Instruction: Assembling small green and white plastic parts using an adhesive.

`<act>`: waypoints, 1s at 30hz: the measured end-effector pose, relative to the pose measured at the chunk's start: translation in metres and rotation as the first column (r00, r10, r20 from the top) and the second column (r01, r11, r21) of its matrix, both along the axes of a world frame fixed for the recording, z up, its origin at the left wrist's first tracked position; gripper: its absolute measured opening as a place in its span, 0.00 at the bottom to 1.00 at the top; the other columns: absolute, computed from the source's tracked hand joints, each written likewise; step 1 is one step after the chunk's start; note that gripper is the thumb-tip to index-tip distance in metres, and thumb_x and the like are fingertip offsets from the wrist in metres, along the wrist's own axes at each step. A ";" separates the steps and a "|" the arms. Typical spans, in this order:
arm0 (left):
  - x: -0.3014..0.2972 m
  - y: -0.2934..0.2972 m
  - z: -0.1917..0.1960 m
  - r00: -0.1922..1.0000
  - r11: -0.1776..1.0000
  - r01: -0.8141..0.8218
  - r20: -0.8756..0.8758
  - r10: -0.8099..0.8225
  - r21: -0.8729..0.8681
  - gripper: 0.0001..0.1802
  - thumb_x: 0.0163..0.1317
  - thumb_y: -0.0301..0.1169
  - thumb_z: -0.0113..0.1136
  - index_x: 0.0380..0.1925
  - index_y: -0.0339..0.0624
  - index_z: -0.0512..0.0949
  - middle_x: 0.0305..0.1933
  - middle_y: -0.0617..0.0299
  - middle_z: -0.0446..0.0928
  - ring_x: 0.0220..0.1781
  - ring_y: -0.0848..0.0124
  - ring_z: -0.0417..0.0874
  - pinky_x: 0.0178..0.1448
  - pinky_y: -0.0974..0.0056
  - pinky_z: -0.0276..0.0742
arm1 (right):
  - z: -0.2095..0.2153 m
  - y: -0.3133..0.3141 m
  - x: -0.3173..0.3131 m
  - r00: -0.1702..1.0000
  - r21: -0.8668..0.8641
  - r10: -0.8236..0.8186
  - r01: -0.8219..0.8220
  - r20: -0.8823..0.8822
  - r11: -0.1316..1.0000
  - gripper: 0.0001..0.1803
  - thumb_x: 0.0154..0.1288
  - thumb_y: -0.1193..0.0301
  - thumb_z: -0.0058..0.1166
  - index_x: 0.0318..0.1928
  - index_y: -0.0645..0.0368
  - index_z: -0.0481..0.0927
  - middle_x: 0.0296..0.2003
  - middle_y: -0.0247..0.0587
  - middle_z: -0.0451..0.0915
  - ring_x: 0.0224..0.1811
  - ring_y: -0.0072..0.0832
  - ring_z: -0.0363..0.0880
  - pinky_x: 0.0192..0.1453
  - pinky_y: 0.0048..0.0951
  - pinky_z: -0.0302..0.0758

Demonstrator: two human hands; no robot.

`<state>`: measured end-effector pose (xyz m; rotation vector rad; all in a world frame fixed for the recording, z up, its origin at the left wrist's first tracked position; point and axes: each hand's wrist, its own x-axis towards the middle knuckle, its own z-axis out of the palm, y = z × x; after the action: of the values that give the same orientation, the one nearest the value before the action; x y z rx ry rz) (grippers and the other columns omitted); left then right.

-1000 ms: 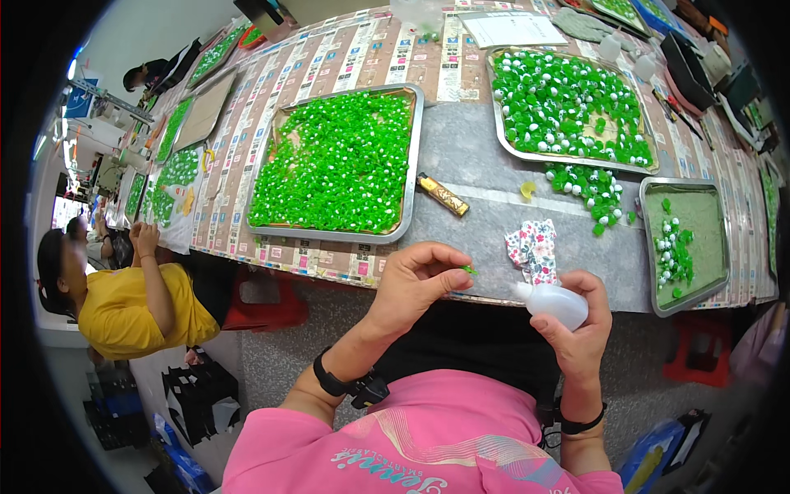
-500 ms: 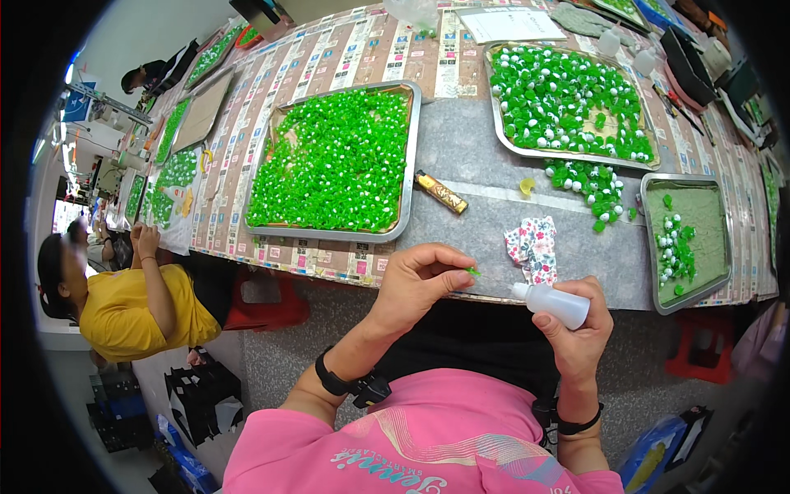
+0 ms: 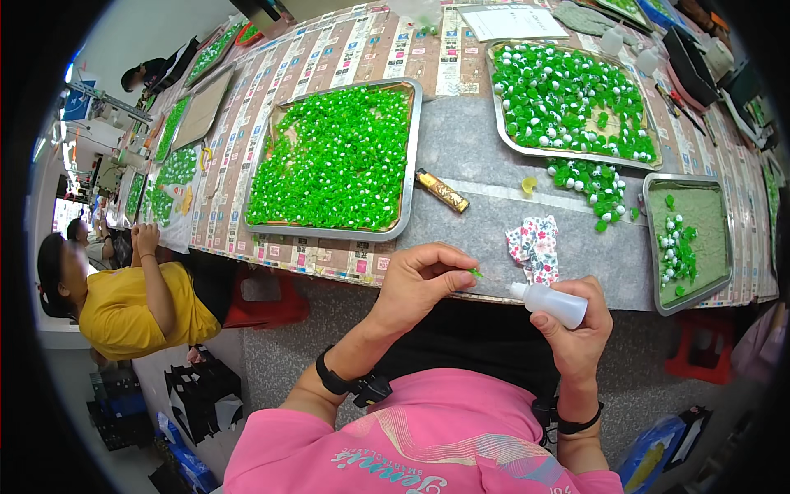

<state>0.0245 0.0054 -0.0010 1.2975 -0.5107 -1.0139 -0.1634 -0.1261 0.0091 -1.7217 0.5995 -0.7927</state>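
Between the thumb and forefinger of my left hand (image 3: pixel 424 284) is a small green plastic piece (image 3: pixel 476 273), mostly covered by the fingertips. My right hand (image 3: pixel 580 325) is wrapped round a translucent white squeeze bottle (image 3: pixel 555 305), tilted with its nozzle toward my left hand. A gap separates the nozzle from the green piece. Beyond the bottle lies a floral cloth piece (image 3: pixel 533 247). Just past my left hand stands a metal tray (image 3: pixel 414 165) full of green pieces, many with white parts.
A second tray (image 3: pixel 496 123) at the far right holds green pieces with white balls; a loose pile (image 3: pixel 605 198) lies before it. A smaller tray (image 3: pixel 726 247) stands at the right edge. A gold-and-black tube (image 3: pixel 442 191) lies mid-table. A person in yellow (image 3: pixel 148 313) sits at the left.
Both hands hold nearly the same place, with the bottle's nozzle shifted very slightly to the left. The things on the table have not moved.
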 end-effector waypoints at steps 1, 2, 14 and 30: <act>0.000 0.000 0.000 1.000 1.000 0.000 -0.003 0.000 0.004 0.07 0.54 0.17 0.61 0.35 0.32 0.79 0.38 0.57 0.78 0.39 0.71 0.82 0.44 0.70 0.80 | 0.000 0.000 0.000 1.000 0.002 -0.002 0.002 0.004 1.000 0.21 0.45 0.69 0.72 0.38 0.61 0.78 0.31 0.34 0.73 0.32 0.21 0.71 0.35 0.21 0.68; 0.000 0.000 0.001 1.000 1.000 -0.002 -0.004 0.002 0.006 0.07 0.55 0.17 0.61 0.35 0.32 0.79 0.38 0.57 0.78 0.38 0.71 0.82 0.43 0.70 0.80 | 0.000 0.000 0.000 1.000 0.004 -0.005 0.005 0.008 1.000 0.21 0.45 0.69 0.72 0.38 0.61 0.78 0.31 0.34 0.73 0.32 0.21 0.71 0.35 0.21 0.68; -0.003 0.000 0.003 0.998 0.998 -0.015 -0.064 0.018 0.054 0.07 0.61 0.25 0.58 0.38 0.33 0.77 0.34 0.59 0.79 0.34 0.73 0.82 0.41 0.70 0.80 | 0.000 0.002 0.001 0.998 0.005 -0.046 0.046 0.048 0.999 0.21 0.45 0.67 0.72 0.39 0.61 0.77 0.31 0.34 0.72 0.32 0.21 0.71 0.35 0.21 0.68; -0.003 0.000 0.002 0.997 0.998 -0.006 -0.076 0.010 0.057 0.08 0.63 0.27 0.57 0.38 0.33 0.77 0.34 0.60 0.79 0.34 0.75 0.81 0.40 0.72 0.80 | -0.003 0.002 0.004 0.998 -0.028 -0.054 0.055 0.044 0.998 0.21 0.45 0.67 0.72 0.39 0.60 0.77 0.31 0.34 0.73 0.32 0.22 0.71 0.35 0.22 0.68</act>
<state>0.0216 0.0056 0.0011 1.3048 -0.4204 -1.0742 -0.1592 -0.1238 0.0061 -1.7167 0.6102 -0.8786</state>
